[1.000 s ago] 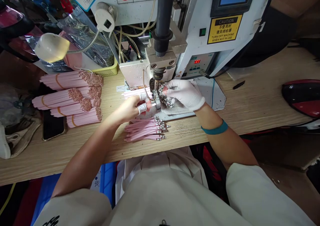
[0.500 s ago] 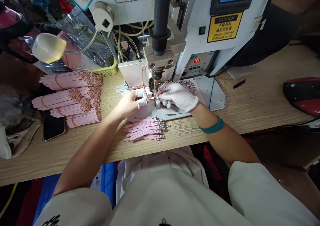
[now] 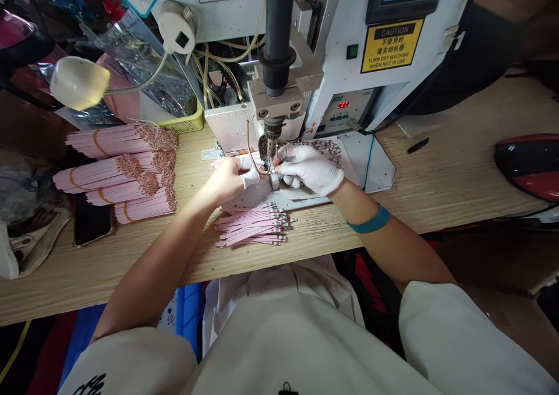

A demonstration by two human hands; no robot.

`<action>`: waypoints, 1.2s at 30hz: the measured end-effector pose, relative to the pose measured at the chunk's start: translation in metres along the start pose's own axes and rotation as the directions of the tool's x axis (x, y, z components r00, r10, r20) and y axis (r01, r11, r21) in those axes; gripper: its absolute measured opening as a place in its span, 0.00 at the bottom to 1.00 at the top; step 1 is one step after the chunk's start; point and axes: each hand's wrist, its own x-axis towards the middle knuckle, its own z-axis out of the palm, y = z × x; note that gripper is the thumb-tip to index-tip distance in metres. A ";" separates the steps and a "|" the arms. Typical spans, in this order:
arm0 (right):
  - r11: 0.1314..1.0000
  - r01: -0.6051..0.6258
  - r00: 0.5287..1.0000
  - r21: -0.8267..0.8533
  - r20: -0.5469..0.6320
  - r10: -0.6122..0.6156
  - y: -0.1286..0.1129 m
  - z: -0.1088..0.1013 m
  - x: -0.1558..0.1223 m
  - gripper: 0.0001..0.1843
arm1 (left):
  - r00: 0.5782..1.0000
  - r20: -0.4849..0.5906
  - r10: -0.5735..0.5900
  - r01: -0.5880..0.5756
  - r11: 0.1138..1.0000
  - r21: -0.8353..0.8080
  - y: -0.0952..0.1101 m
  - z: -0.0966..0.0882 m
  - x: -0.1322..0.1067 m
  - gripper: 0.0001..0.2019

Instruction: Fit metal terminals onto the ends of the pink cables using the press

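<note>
Since the welder head (image 3: 271, 130) presses here | your left hand (image 3: 223, 182) grips a pink strip (image 3: 220, 163) | your right hand (image 3: 309, 169) pinches something unclear

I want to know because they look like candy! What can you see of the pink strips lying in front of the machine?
The pink strips are long, thin and flat, with small metal tabs at their right-hand ends. They lie in a loose, crisscrossing pile, slightly fanned, on the wooden table in front of the machine. No hand touches them.
</note>
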 end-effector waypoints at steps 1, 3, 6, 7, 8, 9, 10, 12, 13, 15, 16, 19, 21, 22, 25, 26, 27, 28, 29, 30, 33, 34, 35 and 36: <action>1.000 0.002 1.000 0.002 0.002 -0.002 0.000 0.000 0.000 0.06 | 1.000 0.004 -0.006 0.006 1.000 0.002 0.000 0.000 0.000 0.07; 1.000 -0.001 1.000 0.005 0.006 0.001 0.000 -0.001 0.000 0.06 | 1.000 0.008 -0.007 0.007 1.000 0.000 0.000 -0.001 0.001 0.07; 1.000 -0.008 1.000 0.011 0.002 0.008 0.001 -0.001 0.001 0.07 | 1.000 -0.003 -0.005 0.005 1.000 -0.004 0.001 -0.001 0.001 0.07; 1.000 -0.012 1.000 0.019 0.002 0.012 0.001 -0.001 0.001 0.07 | 1.000 -0.005 -0.006 0.006 1.000 -0.004 0.001 -0.001 0.001 0.07; 0.999 -0.017 1.000 0.028 0.002 0.017 0.001 -0.001 0.001 0.08 | 1.000 -0.004 -0.007 0.007 1.000 -0.004 0.001 -0.001 0.001 0.07; 0.999 -0.022 1.000 0.037 0.004 0.022 0.001 -0.001 0.001 0.08 | 1.000 -0.002 -0.007 0.007 1.000 -0.005 0.002 -0.001 0.001 0.06; 0.999 -0.029 1.000 0.043 0.005 0.029 0.001 -0.001 0.001 0.08 | 1.000 0.000 -0.007 0.007 1.000 -0.007 0.003 -0.001 0.002 0.06; 0.998 -0.038 0.999 0.051 0.002 0.038 0.000 0.000 0.001 0.08 | 1.000 -0.003 -0.004 0.004 1.000 -0.003 0.003 -0.001 0.002 0.06; 0.998 -0.038 0.999 0.053 -0.001 0.038 0.000 0.000 0.001 0.08 | 1.000 -0.006 -0.001 0.001 1.000 -0.001 0.003 -0.001 0.002 0.06; 0.998 -0.031 1.000 0.058 -0.002 0.031 0.001 0.000 0.001 0.08 | 1.000 -0.009 0.011 -0.011 1.000 0.001 0.003 -0.001 0.002 0.06; 0.998 -0.024 1.000 0.061 -0.001 0.024 0.001 0.000 0.001 0.08 | 1.000 -0.009 0.016 -0.016 1.000 -0.003 0.003 -0.001 0.002 0.07; 0.998 -0.005 1.000 0.063 0.002 0.005 0.003 -0.001 0.002 0.08 | 1.000 -0.016 0.005 -0.005 1.000 -0.009 0.002 -0.001 0.002 0.07; 0.998 0.004 1.000 0.062 0.006 -0.004 0.003 -0.001 0.003 0.08 | 0.999 -0.024 -0.021 0.021 1.000 0.004 0.001 -0.002 0.002 0.08; 0.998 0.007 1.000 0.060 0.007 -0.008 0.003 -0.001 0.003 0.08 | 0.999 -0.027 -0.032 0.032 0.999 0.011 0.001 -0.002 0.002 0.08; 0.999 0.009 1.000 0.041 0.002 -0.009 0.003 -0.001 0.002 0.07 | 0.999 -0.017 -0.040 0.040 0.999 0.007 0.002 -0.003 0.002 0.09; 0.999 0.007 1.000 0.032 -0.002 -0.007 0.003 -0.001 0.002 0.07 | 0.999 -0.011 -0.034 0.034 0.999 -0.003 0.002 -0.003 0.002 0.09; 1.000 0.006 1.000 0.027 -0.006 -0.006 0.003 -0.001 0.001 0.07 | 1.000 -0.006 -0.030 0.030 0.999 -0.016 0.003 -0.003 0.002 0.09; 1.000 0.007 1.000 0.026 -0.006 -0.006 0.003 -0.001 0.001 0.07 | 1.000 -0.001 -0.031 0.031 0.999 -0.027 0.003 -0.002 0.002 0.08; 1.000 0.009 1.000 0.028 -0.004 -0.009 0.003 -0.001 0.001 0.07 | 0.999 0.001 -0.036 0.036 0.999 -0.037 0.003 -0.002 0.002 0.08; 0.999 0.013 1.000 0.035 -0.001 -0.013 0.004 -0.001 0.002 0.07 | 0.999 0.002 -0.043 0.043 0.998 -0.047 0.002 -0.002 0.002 0.07; 0.998 0.018 1.000 0.057 0.012 -0.019 0.006 -0.002 0.003 0.07 | 0.997 0.003 -0.073 0.073 0.995 -0.069 -0.001 -0.002 0.002 0.06; 0.998 0.017 1.000 0.063 0.014 -0.018 0.006 -0.002 0.004 0.07 | 0.997 0.003 -0.080 0.080 0.994 -0.076 -0.003 -0.002 0.003 0.06; 0.998 0.014 1.000 0.067 0.016 -0.015 0.007 -0.002 0.004 0.07 | 0.996 0.004 -0.087 0.087 0.993 -0.084 -0.004 -0.001 0.003 0.07; 0.997 0.010 1.000 0.072 0.016 -0.011 0.007 -0.002 0.004 0.07 | 0.995 0.007 -0.095 0.095 0.991 -0.092 -0.005 -0.001 0.003 0.07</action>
